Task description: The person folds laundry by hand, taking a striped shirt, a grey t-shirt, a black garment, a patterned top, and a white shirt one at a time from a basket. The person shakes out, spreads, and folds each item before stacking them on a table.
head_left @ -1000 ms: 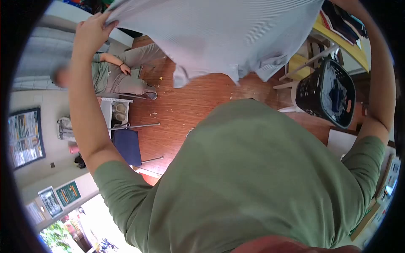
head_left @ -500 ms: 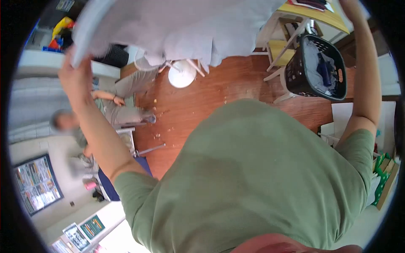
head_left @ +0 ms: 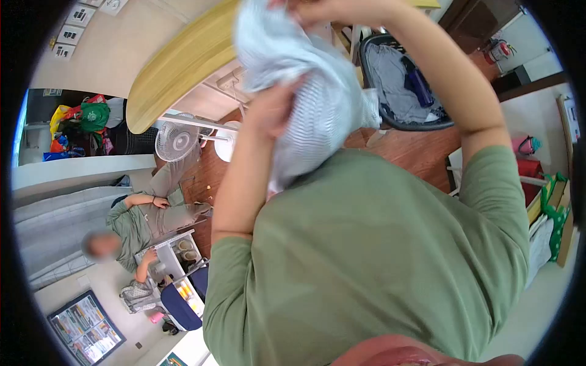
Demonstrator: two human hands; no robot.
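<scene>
A light grey-blue striped cloth hangs bunched in front of my chest, held up by both hands. My left hand grips its near left side, fingers bent into the fabric and blurred. At the top edge of the view, my right hand has its fingers closed on the cloth's upper part. Behind the cloth is a wooden tabletop. A dark laundry basket with grey fabric and a dark blue item stands to the right of the cloth.
A seated person is at the left, beside a white cart. A white fan stands beyond. Colourful bags lie on a shelf at the upper left. A fire extinguisher is at the upper right.
The cloth was spread wide between my raised hands; now it is gathered and lower. My hands have come closer together. The view has shifted, showing more of the tabletop.
</scene>
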